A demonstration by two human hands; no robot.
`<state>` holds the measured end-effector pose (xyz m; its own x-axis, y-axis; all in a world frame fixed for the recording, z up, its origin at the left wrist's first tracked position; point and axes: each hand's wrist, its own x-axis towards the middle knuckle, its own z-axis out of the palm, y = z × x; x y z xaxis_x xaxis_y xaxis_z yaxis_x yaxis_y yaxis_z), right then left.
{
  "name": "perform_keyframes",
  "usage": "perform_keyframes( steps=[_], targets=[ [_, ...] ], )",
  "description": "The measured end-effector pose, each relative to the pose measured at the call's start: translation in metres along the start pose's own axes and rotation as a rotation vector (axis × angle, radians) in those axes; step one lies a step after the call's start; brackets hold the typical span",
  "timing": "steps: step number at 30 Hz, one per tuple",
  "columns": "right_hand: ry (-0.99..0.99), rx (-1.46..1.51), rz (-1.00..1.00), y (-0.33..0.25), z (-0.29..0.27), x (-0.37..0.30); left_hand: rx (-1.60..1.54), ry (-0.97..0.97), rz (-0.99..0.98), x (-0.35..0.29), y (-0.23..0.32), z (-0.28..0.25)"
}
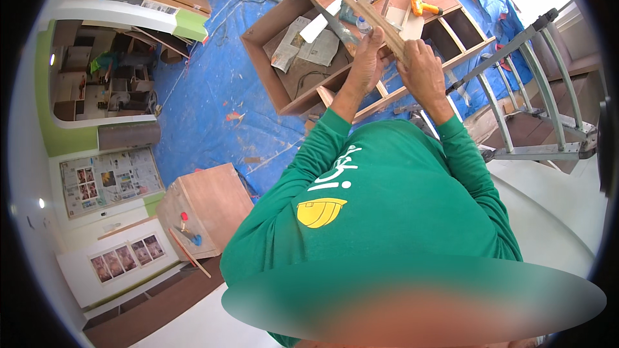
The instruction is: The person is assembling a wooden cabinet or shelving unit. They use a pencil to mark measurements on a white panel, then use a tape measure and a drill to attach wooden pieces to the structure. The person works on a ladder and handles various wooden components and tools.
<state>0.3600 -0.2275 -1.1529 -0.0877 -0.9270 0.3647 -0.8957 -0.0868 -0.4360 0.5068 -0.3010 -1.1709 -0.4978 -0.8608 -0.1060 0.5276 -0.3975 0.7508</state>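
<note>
A long, narrow wooden strip [379, 21] is held up in front of me, slanting from the upper left down to my hands. My right hand [422, 74] is closed around its near end. Beside it, my left hand [366, 71] grips the strip's left side with the thumb raised; its other fingertips are partly hidden. Beyond my hands lies a large brown wooden cabinet carcass [261, 45] with open compartments. An orange cordless drill [422, 6] rests on its top, and a clear bottle with a blue label [363, 24] stands near the strip.
Newspaper sheets [288, 45] lie inside the cabinet's left section. A blue tarp [200, 109] covers the floor. A metal ladder [548, 90] stands close on my right. At lower left is a wooden box [213, 203]. Another person [106, 61] is visible through the opening at far left.
</note>
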Motion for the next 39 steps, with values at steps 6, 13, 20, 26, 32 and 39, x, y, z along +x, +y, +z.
perform_keyframes(
  steps=[6, 13, 20, 26, 32, 39],
  targets=[
    [-0.069, -0.133, -0.069, -0.027, 0.018, -0.013, 0.017, 0.086, 0.108, 0.013, -0.013, -0.012],
    [-0.086, 0.379, 0.116, 0.015, 0.021, -0.003, -0.122, 0.018, -0.034, 0.008, -0.013, -0.067],
    [-0.520, 0.833, 0.362, 0.037, 0.051, -0.019, -0.019, -0.052, -0.085, -0.014, -0.014, -0.082],
    [-0.255, 0.230, 0.079, -0.011, 0.048, -0.037, -0.118, 0.048, -0.017, -0.021, -0.037, -0.080],
    [-0.285, 0.403, 0.111, 0.000, 0.062, -0.039, -0.247, 0.131, -0.008, -0.013, -0.059, -0.091],
    [-0.284, 1.071, 0.481, 0.037, 0.048, -0.034, -0.282, 0.054, 0.011, -0.005, -0.050, -0.094]
  ],
)
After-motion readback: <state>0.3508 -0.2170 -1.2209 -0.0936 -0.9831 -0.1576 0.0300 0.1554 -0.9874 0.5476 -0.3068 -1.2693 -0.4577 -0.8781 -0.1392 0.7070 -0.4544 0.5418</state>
